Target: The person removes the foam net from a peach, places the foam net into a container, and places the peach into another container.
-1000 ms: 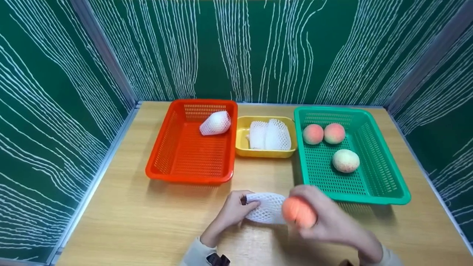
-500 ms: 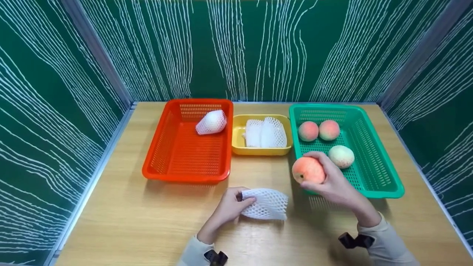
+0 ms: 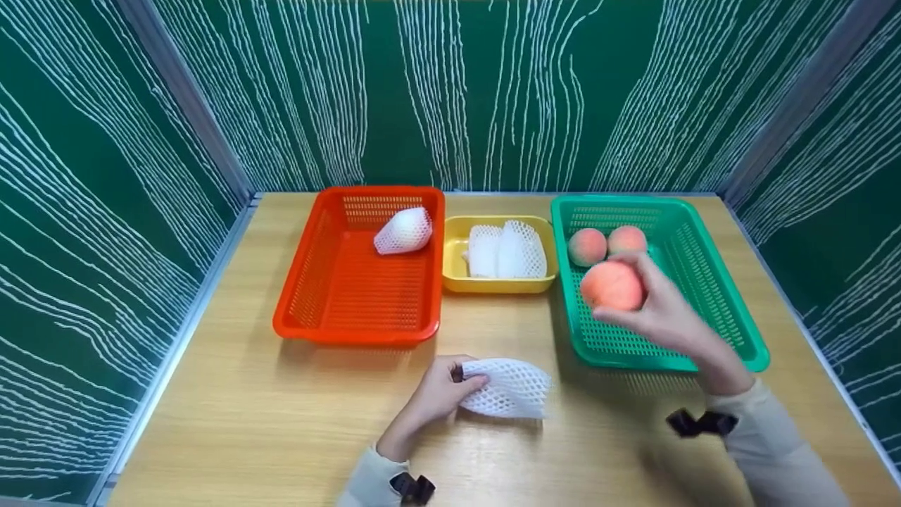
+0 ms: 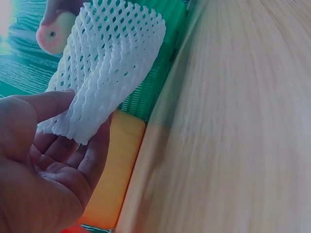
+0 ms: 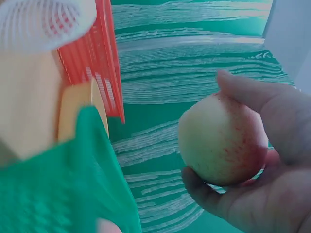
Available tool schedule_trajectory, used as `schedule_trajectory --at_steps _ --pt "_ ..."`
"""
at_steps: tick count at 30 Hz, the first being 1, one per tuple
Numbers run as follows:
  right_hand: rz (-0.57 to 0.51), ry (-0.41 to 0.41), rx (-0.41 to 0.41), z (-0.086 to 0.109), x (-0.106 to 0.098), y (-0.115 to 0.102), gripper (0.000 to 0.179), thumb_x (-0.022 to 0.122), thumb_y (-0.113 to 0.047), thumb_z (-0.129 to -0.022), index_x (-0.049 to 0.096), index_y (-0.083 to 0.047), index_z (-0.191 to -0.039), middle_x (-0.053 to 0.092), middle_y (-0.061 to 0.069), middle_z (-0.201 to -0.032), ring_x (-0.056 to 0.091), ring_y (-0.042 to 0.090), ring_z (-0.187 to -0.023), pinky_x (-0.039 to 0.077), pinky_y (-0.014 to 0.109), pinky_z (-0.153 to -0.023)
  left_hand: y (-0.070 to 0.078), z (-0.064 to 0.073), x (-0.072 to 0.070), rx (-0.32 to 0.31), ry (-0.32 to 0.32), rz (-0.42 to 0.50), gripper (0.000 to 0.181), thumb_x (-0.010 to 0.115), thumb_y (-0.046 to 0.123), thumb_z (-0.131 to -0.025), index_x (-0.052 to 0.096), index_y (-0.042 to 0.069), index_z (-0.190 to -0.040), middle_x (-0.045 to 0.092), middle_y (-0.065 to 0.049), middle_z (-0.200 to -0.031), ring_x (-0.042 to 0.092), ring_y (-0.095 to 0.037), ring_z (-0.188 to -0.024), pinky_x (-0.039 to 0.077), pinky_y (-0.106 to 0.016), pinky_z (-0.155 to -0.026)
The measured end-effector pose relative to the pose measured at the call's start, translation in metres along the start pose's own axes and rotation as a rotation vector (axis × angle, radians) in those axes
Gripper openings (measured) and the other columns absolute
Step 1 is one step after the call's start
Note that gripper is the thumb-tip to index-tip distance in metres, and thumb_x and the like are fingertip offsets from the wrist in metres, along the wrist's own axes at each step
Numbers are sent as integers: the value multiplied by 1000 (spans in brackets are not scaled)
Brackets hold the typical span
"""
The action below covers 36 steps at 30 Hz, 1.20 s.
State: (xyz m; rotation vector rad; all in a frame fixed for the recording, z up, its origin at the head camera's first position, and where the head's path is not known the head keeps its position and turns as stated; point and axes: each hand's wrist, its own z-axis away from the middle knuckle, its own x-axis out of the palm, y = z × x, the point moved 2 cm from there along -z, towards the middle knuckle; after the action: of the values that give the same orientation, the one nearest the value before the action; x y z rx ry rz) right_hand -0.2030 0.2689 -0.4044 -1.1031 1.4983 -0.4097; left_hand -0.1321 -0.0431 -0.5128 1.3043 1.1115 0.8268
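Observation:
Above the table's front half, my left hand (image 3: 436,394) pinches a white foam fruit net (image 3: 510,387) near one end, thumb on top. The left wrist view has the net (image 4: 112,63) spread out from the fingers, nothing inside it. Over the left part of the green basket (image 3: 739,331), my right hand (image 3: 665,310) grips a reddish peach (image 3: 611,285). In the right wrist view that peach (image 5: 221,141) sits between thumb and fingers, pale on one side. Two more peaches, one on the left (image 3: 587,246), lie at the basket's back; the right one is partly covered.
A red basket (image 3: 288,310) on the left contains one netted fruit (image 3: 405,231). Between the baskets, a yellow tray (image 3: 500,285) bears folded white foam nets (image 3: 521,250). Green panels with white streaks (image 3: 486,98) enclose the table (image 3: 232,408) at the back and sides.
My right hand has carried the peach away from the net, up and right to over the green basket. A pale peach there is now hidden behind it. The left hand stays nearly still.

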Motion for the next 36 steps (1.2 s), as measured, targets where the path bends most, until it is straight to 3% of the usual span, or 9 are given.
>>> schedule_trajectory --at_steps 3,9,12,15,18,22,26,30,36 --pt "-15 -27 15 -14 -12 3 68 76 -16 -85 35 -7 -138 43 10 -130 46 22 -107 46 22 -81 -2 -1 0 -4 -8 2 14 70 -2 -86 70 -5 -100 70 -10 -86 59 -10 -72 48 -20 -66" --pt "4 -122 57 -32 -30 1 60 67 -16 -93 31 -4 -139 38 15 -132 44 25 -108 46 23 -80 -26 -8 1 -10 1 -8 16 72 5 -86 71 0 -101 69 -4 -83 59 -9 -70 48 -20 -63" --pt "100 -110 44 -40 -32 2 60 71 -10 -87 36 -3 -135 41 16 -130 45 28 -107 45 35 -81 -33 -9 1 -10 -4 -10 16 72 7 -86 71 0 -101 68 -3 -82 59 -9 -69 49 -21 -62" --pt "238 -104 -23 -51 -30 9 65 79 -7 -78 43 -1 -132 47 18 -127 48 33 -106 45 50 -82 -34 -7 3 -18 -8 -15 15 72 6 -86 71 0 -100 68 0 -81 58 -7 -69 48 -19 -63" --pt "365 -146 -95 -64 -25 20 72 86 -8 -69 49 -1 -130 51 19 -124 51 36 -105 46 57 -82 -32 -6 4 -13 -2 -21 12 71 2 -86 71 -3 -97 66 0 -76 55 -7 -59 45 -17 -52" --pt "484 -233 -130 -81 -21 38 73 91 -10 -61 54 -5 -124 50 15 -120 53 33 -102 50 55 -81 -30 -6 4 8 0 -32 9 69 -1 -86 70 -6 -94 63 -2 -72 52 -7 -54 41 -16 -46" --pt "558 -304 -152 -92 -15 57 73 93 -13 -59 55 -8 -122 50 11 -118 54 30 -100 52 51 -81 -32 -6 3 -18 -3 -34 9 71 3 -87 70 -2 -95 64 0 -74 55 -6 -60 44 -16 -53" --pt "597 -380 -174 -96 -5 72 75 94 -16 -58 54 -14 -121 50 9 -119 54 29 -101 53 50 -81 -35 -5 2 -50 -11 -9 10 72 7 -87 71 2 -95 64 0 -73 52 -9 -51 42 -17 -44" --pt "691 -461 -194 -101 6 90 77 95 -21 -59 51 -15 -121 46 9 -122 55 29 -96 55 50 -77 -34 -7 2 -50 -20 22 11 72 9 -87 71 3 -96 65 -2 -73 46 -13 -40 38 -20 -34"
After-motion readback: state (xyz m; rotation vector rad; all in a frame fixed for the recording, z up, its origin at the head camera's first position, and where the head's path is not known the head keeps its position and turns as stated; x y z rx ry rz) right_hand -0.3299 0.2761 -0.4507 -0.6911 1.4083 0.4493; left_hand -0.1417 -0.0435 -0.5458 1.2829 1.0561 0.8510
